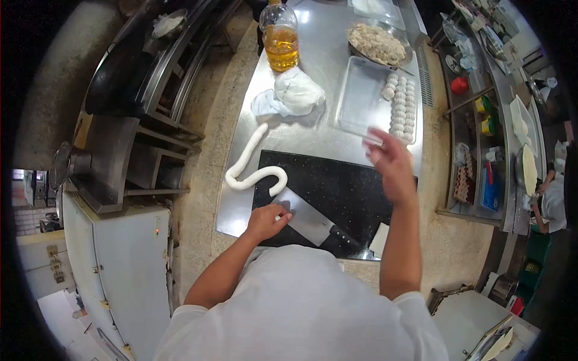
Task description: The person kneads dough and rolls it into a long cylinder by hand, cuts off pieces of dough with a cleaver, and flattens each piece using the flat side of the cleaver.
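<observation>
My left hand [266,222] is closed near the front of the black board [337,174], with a small white piece of dough [279,218] showing between thumb and fingers. Beside it a cleaver [306,218] lies flat, its black handle pointing to the lower right. A long white dough rope [244,157] curves from the steel table onto the board, its end close to the blade. My right hand [390,165], a little blurred, hovers over the board's far right part with fingers apart and nothing visible in them. Beyond it, a clear tray [361,96] holds rows of round dough balls [402,108].
An oil bottle [281,45] and a white plastic-wrapped bundle [298,91] stand on the steel table [322,36]. At the back right is a bowl of filling [376,43]. A white flat piece [379,239] lies at the board's right corner. Another person [551,195] is at far right.
</observation>
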`<action>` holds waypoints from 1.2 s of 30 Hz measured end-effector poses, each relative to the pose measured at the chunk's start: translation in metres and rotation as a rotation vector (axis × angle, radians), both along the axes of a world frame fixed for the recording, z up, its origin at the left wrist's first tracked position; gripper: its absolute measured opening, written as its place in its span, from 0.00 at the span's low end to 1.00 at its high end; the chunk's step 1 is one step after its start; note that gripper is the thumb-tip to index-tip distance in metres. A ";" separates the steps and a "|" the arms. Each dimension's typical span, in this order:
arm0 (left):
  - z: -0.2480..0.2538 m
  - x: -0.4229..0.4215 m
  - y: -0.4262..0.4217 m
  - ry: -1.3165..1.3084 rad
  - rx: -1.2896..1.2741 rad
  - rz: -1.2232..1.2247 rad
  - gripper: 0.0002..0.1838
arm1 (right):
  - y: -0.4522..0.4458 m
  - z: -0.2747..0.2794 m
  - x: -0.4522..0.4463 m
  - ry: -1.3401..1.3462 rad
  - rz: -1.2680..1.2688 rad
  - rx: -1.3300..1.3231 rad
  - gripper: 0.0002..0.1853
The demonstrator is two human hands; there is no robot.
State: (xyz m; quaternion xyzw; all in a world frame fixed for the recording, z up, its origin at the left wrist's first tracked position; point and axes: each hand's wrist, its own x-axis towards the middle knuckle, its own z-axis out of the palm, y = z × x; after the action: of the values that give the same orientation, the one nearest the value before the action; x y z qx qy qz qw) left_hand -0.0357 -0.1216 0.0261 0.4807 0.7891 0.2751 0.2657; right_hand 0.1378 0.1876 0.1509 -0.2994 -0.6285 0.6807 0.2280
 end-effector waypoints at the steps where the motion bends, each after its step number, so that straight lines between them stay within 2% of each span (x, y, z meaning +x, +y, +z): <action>1: 0.000 -0.002 -0.001 -0.003 -0.002 -0.004 0.18 | -0.027 -0.022 0.015 -0.006 -0.058 -0.008 0.28; 3: 0.001 -0.008 -0.003 0.059 -0.041 -0.113 0.21 | -0.083 -0.051 0.044 -0.279 -0.092 0.029 0.23; 4: 0.001 -0.012 -0.002 0.058 -0.042 -0.126 0.21 | -0.110 -0.056 0.054 -0.482 -0.028 0.213 0.25; 5: 0.002 -0.015 -0.001 0.027 -0.035 -0.146 0.22 | -0.132 -0.074 0.067 -0.528 0.097 0.486 0.28; 6: 0.002 -0.018 0.000 -0.005 -0.028 -0.169 0.24 | -0.152 -0.081 0.075 -0.587 0.155 0.571 0.31; 8: 0.001 -0.024 0.004 -0.044 -0.028 -0.191 0.25 | -0.186 -0.095 0.081 -0.827 0.195 0.753 0.31; 9: -0.002 -0.026 0.005 -0.064 -0.006 -0.203 0.25 | -0.195 -0.104 0.082 -0.837 0.176 0.734 0.31; 11: -0.007 -0.031 0.006 -0.123 0.004 -0.203 0.25 | -0.203 -0.121 0.078 -0.901 0.082 0.877 0.27; 12: -0.005 -0.032 0.005 -0.124 0.000 -0.233 0.25 | -0.205 -0.119 0.074 -0.913 0.058 0.861 0.27; 14: -0.001 -0.033 0.010 -0.211 0.188 -0.260 0.24 | -0.204 -0.107 0.063 -1.017 0.075 0.782 0.22; 16: -0.004 -0.030 0.012 -0.275 0.270 -0.313 0.24 | -0.208 -0.106 0.057 -1.026 0.025 0.770 0.21; 18: 0.000 -0.042 0.006 -0.347 0.337 -0.369 0.25 | -0.223 -0.100 0.052 -1.073 0.079 0.491 0.21; 20: 0.012 -0.060 0.000 -0.169 0.051 -0.597 0.27 | -0.253 -0.098 0.050 -1.029 -0.017 0.405 0.22; 22: 0.007 -0.078 -0.009 -0.103 0.015 -0.696 0.28 | -0.293 -0.096 0.046 -1.010 -0.166 0.273 0.18; 24: 0.008 -0.088 -0.013 -0.021 0.097 -0.799 0.28 | -0.338 -0.113 0.044 -0.999 -0.263 0.239 0.17; 25: 0.009 -0.090 -0.013 -0.037 0.091 -0.834 0.28 | -0.362 -0.115 0.039 -0.851 -0.474 -0.054 0.16; 26: 0.010 -0.090 -0.013 0.059 0.060 -0.941 0.24 | -0.387 -0.115 0.035 -0.680 -0.679 -0.341 0.16; 27: 0.010 -0.089 -0.010 0.167 0.041 -1.049 0.21 | -0.410 -0.118 0.032 -0.556 -0.840 -0.388 0.13; 28: 0.006 -0.084 -0.004 0.168 0.055 -1.079 0.21 | -0.419 -0.107 0.030 -0.551 -0.873 -0.388 0.13; 29: -0.002 -0.074 -0.003 0.413 0.247 -1.130 0.20 | -0.429 -0.094 0.032 -0.504 -0.971 -0.411 0.12; 30: -0.007 -0.065 -0.006 0.655 0.436 -1.160 0.26 | -0.441 -0.083 0.032 -0.459 -1.060 -0.441 0.10; 31: -0.011 -0.056 -0.003 0.658 0.440 -1.172 0.26 | -0.450 -0.081 0.042 -0.408 -1.105 -0.365 0.09; 32: -0.014 -0.045 0.004 0.590 0.305 -1.183 0.30 | -0.452 -0.081 0.054 -0.399 -1.114 -0.366 0.09; 33: -0.017 -0.035 0.012 0.521 0.169 -1.188 0.35 | -0.452 -0.077 0.066 -0.276 -1.194 -0.243 0.11; 36: -0.018 -0.008 0.030 0.505 0.183 -1.223 0.36 | -0.422 -0.056 0.097 -0.047 -1.287 0.035 0.15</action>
State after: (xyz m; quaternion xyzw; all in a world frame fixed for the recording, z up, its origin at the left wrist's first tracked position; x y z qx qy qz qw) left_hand -0.0437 -0.0921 0.0080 0.9118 0.3857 0.0200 0.1391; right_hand 0.2348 -0.2345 0.0951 -0.6277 -0.3393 0.3906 0.5817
